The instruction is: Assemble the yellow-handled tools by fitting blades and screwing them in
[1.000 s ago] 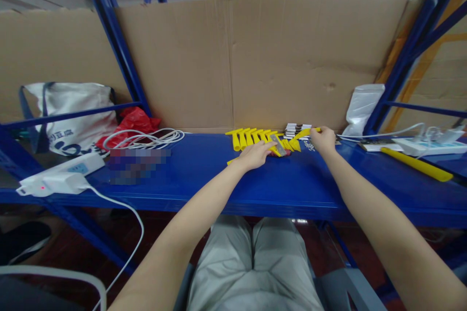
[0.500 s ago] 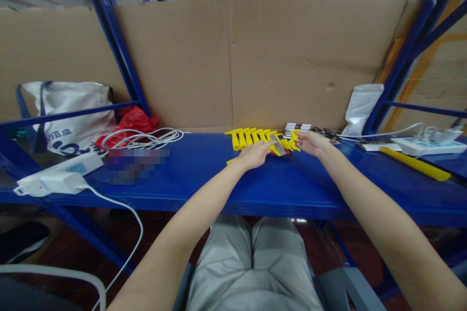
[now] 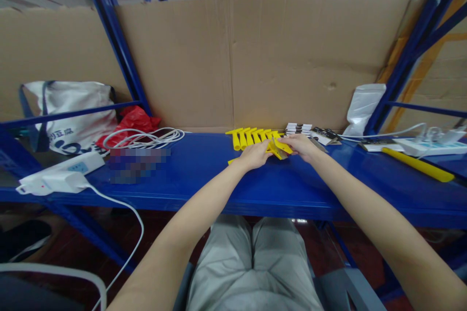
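Observation:
My left hand is closed on a yellow scraper with a flat grey metal blade. Opposite it, my right hand pinches a small yellow plastic piece and holds it against the scraper's head. The fingertips partly hide where the two parts meet. Just behind my hands, several yellow T-shaped scraper handles lie side by side on the blue shelf top. A yellow tip pokes out beside my left wrist.
Small white-and-black packets lie behind my right hand, near dark cards. To the right are a long yellow strip and a white power strip. Leftward are coiled white cable, another power strip and a cloth bag. Cardboard stands behind.
My right hand has moved left with the yellow piece, bringing it onto the scraper in my left hand. The scraper's blade has turned downward and is now partly covered.

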Demonstrator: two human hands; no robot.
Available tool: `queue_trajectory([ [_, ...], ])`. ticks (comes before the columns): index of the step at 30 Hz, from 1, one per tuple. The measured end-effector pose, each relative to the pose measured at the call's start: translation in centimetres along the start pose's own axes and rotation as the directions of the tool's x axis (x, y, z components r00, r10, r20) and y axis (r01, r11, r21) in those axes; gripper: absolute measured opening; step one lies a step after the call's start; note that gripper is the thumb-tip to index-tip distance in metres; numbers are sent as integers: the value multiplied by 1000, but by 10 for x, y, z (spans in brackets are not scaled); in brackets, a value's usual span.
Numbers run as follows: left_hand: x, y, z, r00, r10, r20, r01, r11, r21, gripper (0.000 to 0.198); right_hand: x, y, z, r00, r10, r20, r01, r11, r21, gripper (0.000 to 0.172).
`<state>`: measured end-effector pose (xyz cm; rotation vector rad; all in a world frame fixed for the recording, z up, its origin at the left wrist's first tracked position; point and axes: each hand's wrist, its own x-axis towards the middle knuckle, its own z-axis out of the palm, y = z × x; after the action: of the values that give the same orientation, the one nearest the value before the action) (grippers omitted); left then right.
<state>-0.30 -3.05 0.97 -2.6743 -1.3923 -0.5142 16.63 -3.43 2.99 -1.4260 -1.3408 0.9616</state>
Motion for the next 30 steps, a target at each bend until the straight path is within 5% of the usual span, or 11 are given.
queue_trajectory([
  [30,0,2,2,1000,1,9,-1,998,-56,34,-2,2,17,982,-122,-147,84,967,-240,28],
])
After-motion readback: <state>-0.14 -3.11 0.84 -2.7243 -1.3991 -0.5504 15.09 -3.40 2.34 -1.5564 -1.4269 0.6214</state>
